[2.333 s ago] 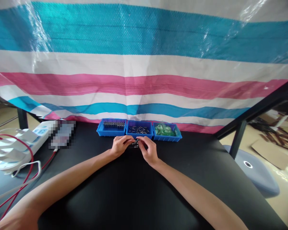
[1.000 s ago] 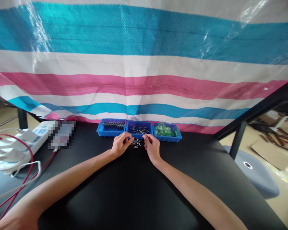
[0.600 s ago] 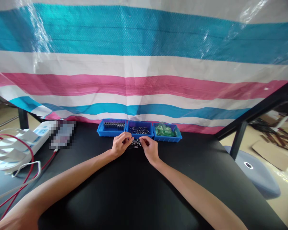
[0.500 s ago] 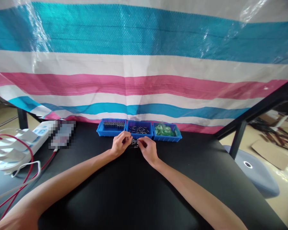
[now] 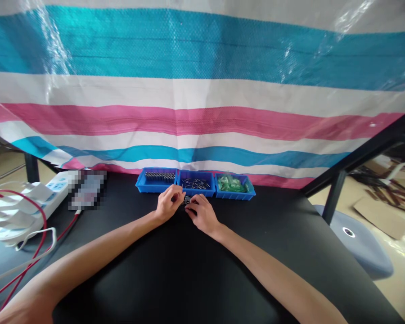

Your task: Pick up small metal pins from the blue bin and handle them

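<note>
My left hand (image 5: 169,204) is closed in a pinch just in front of the blue bins. What it holds, if anything, is too small to make out. Close beside it, my right hand (image 5: 204,216) has its fingers curled down at some small dark and shiny metal pieces (image 5: 187,200) on the black table (image 5: 175,265). Its fingertips are drawn together, and whatever lies between them is hidden. Behind both hands stands the middle blue bin (image 5: 197,193), with loose thin metal pins (image 5: 196,183) inside.
The left blue bin (image 5: 155,187) holds rows of dark metal cylinders; the right one (image 5: 236,195) holds green plastic packets (image 5: 234,183). At left lie a white power strip (image 5: 59,184), a blurred-out device (image 5: 87,189) and red and white cables. A striped sheet (image 5: 195,119) hangs behind.
My right hand has shifted slightly left and down, its fingers now over the small metal pieces. My left hand has stayed almost where it was.
</note>
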`<state>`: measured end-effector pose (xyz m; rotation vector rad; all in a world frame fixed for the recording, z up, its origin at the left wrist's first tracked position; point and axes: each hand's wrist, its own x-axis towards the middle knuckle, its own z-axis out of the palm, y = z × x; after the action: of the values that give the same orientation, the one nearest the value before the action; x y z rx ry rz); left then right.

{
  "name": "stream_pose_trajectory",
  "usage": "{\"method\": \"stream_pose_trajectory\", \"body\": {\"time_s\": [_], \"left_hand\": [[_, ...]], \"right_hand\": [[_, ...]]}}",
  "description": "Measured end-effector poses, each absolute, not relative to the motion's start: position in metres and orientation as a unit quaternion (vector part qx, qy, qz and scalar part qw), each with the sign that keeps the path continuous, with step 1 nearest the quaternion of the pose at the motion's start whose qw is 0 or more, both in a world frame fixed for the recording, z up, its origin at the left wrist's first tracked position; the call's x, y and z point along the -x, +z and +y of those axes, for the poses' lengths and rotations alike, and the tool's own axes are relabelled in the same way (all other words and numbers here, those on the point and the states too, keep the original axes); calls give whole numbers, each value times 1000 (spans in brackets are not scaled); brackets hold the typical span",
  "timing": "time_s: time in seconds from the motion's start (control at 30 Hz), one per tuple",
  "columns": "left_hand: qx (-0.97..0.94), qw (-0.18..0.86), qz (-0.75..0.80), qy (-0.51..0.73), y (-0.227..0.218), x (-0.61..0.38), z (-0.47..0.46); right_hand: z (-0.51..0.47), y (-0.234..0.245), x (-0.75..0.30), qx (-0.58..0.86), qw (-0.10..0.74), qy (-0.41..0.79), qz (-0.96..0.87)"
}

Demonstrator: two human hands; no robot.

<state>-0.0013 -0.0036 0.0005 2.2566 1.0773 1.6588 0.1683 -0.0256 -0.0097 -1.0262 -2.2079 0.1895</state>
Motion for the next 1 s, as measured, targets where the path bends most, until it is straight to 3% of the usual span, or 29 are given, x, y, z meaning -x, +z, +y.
{"method": "stream_pose_trajectory", "body": {"time_s": [0.2, 1.0], "left_hand": [[-735, 84, 366, 564, -3, 1, -3], [-710, 141, 390, 569, -3, 0, -5]], "right_hand": [[-26, -9, -167, 390, 337, 79, -853], [-28, 3, -173, 433, 490, 205, -728]]}}
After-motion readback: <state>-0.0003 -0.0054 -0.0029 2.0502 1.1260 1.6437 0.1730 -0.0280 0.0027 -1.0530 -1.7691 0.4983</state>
